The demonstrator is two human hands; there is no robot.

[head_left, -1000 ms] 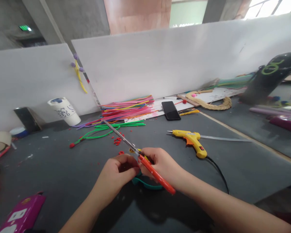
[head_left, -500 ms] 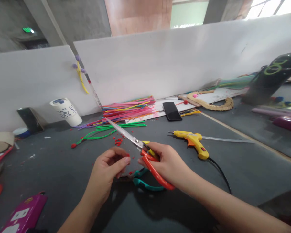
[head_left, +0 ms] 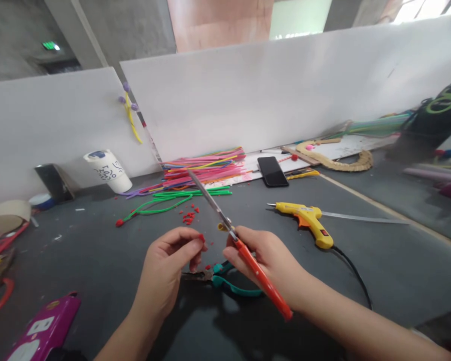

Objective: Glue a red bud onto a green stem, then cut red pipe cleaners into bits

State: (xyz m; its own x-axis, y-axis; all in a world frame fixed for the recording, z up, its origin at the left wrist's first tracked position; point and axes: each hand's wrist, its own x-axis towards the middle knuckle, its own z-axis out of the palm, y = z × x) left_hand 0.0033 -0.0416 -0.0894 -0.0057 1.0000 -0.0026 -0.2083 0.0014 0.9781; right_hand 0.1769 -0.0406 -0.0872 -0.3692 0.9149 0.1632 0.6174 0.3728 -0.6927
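Note:
A small red fuzzy bit (head_left: 202,238) is pinched between the thumb and forefinger of my left hand (head_left: 163,265). My right hand (head_left: 276,255) grips scissors (head_left: 261,276) by their red handle, blades pointing up and away to the left. The blades look nearly together. Beneath my hands lie teal-handled pliers (head_left: 235,288), their jaws close under my left fingers. Just beyond, red scraps (head_left: 189,218) are scattered on the dark table (head_left: 128,265). A green pipe cleaner stem with a red tip (head_left: 119,223) lies farther left.
A yellow glue gun (head_left: 308,218) with its stick and cord lies at right. Behind are a heap of colored pipe cleaners (head_left: 206,168), a phone (head_left: 272,172) and a white cup (head_left: 108,170). A purple device (head_left: 47,323) sits front left; a white partition (head_left: 248,95) bounds the back.
My right hand has turned the scissors, so the blades point more steeply away and the handle shows edge-on. My left hand keeps its pinch. The view has shifted slightly left.

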